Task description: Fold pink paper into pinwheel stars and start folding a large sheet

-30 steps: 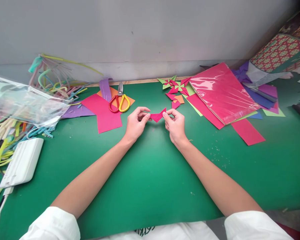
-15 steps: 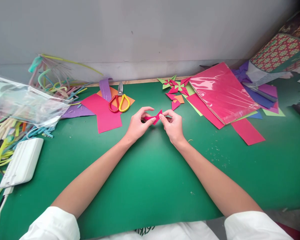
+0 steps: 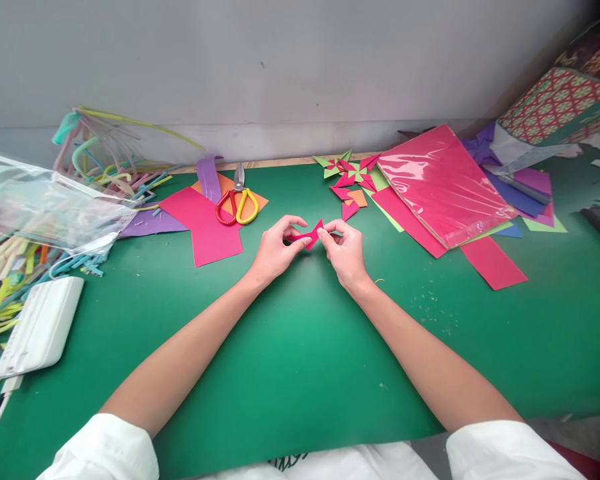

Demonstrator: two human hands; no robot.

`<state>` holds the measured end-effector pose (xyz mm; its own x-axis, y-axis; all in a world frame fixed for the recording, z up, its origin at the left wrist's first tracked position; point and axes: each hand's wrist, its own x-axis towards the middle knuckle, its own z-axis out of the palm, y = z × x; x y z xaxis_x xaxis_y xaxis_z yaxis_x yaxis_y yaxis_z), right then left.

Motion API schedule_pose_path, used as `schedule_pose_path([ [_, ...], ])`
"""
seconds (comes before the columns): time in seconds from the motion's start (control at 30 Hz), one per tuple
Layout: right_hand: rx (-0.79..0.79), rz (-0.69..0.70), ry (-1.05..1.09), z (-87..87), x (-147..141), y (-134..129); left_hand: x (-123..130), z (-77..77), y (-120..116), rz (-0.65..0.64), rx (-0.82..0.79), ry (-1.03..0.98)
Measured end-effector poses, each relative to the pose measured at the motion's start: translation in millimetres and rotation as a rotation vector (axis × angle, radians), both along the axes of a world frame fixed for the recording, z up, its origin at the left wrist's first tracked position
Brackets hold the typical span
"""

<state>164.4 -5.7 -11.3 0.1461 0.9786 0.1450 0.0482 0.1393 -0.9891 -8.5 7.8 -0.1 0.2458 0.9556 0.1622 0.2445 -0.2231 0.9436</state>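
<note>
A small folded piece of pink paper [image 3: 314,235] is held between my two hands, above the green table. My left hand [image 3: 279,247] pinches its left part between thumb and fingers. At its right edge, the thumb and fingertips of my right hand [image 3: 344,250] are closed on it. Beyond my hands lie folded paper pieces in pink and orange [image 3: 350,208] and a pink-and-green folded star [image 3: 357,172]. To the left, scissors [image 3: 238,200] with one red and one yellow handle rest on pink paper [image 3: 213,240].
Red paper in a clear wrapper [image 3: 445,190] lies on coloured sheets at the right. A heap of pipe cleaners [image 3: 10,280], a clear plastic bag [image 3: 45,200] and a white power strip [image 3: 40,327] with cables occupy the left. A wall [image 3: 280,60] closes off the back.
The camera view has shifted very slightly. My hands keep the same hold on the pink paper, with no other visible change.
</note>
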Motion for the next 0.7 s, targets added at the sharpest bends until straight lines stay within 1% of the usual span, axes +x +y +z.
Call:
schedule_pose_path([
  [0.2,0.052,0.02,-0.053,-1.5,0.3,0.5,0.6,3.9,-2.8,-0.023,-0.002,-0.017],
  [0.33,0.11,0.024,-0.11,-1.9,-0.8,-0.1,2.1,7.0,-4.3,-0.02,0.019,0.061],
  [0.47,0.131,0.025,-0.15,0.0,-2.0,-1.9,2.1,6.6,-4.0,-0.012,0.021,0.112],
  [0.57,0.133,0.037,-0.152,1.7,-2.7,-3.1,0.9,5.6,-3.6,-0.003,0.024,0.099],
  [0.7,0.094,0.082,-0.11,3.9,-3.2,-3.9,-1.1,4.1,-2.8,0.002,0.014,0.052],
])
